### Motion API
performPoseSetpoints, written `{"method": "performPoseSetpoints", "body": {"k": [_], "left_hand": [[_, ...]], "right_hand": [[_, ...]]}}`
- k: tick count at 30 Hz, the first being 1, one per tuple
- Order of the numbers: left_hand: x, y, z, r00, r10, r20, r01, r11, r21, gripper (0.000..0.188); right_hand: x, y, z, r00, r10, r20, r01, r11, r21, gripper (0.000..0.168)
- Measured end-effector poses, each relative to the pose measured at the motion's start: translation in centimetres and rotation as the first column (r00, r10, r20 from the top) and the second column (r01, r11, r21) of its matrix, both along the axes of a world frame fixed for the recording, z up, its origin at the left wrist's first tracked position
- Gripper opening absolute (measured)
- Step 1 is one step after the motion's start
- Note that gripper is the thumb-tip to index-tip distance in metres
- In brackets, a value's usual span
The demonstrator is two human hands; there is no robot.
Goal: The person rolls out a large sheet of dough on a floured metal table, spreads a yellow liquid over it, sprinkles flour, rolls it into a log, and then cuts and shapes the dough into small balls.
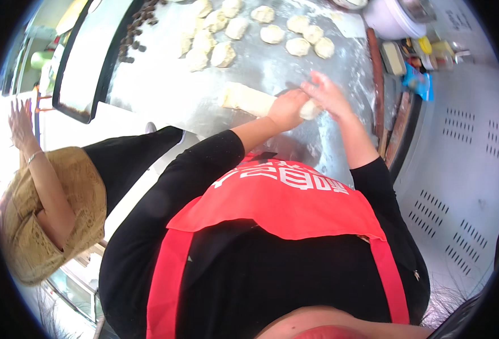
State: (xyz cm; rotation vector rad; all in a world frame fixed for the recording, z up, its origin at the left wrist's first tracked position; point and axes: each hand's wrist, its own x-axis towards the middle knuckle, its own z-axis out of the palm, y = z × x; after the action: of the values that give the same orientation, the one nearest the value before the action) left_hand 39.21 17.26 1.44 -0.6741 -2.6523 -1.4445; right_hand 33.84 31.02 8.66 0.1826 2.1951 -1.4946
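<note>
My left hand (289,109) is closed around the right part of a thick roll of pale dough (249,99) lying on the floured metal worktop (160,91). The rounded end of the dough (310,110) shows between my two hands. My right hand (325,94) is at that end, its fingers spread and partly raised; whether it grips the dough cannot be told. Beyond my hands lie several lumps of dough (272,34), some touching one another, others apart.
Small dark brown pieces (135,36) lie by a black-rimmed tray (73,63) at left. Another person (58,199) stands at the left. Along the right edge are a reddish-brown rod (375,80), a white tub (391,19) and a blue packet (419,82).
</note>
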Motion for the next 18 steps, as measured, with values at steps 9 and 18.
{"method": "performPoseSetpoints", "body": {"k": [9,18], "left_hand": [[0.3,2.7,2.2,0.997,0.082,0.011,-0.081,0.996,-0.044,0.065],[-0.7,5.6,2.9,0.918,-0.003,0.396,0.197,0.871,-0.451,0.045]], "right_hand": [[4.3,4.3,-3.0,0.971,-0.169,0.170,0.206,0.952,-0.227,0.040],[5.3,4.7,-2.1,0.988,-0.031,-0.149,0.092,0.901,0.423,0.036]]}}
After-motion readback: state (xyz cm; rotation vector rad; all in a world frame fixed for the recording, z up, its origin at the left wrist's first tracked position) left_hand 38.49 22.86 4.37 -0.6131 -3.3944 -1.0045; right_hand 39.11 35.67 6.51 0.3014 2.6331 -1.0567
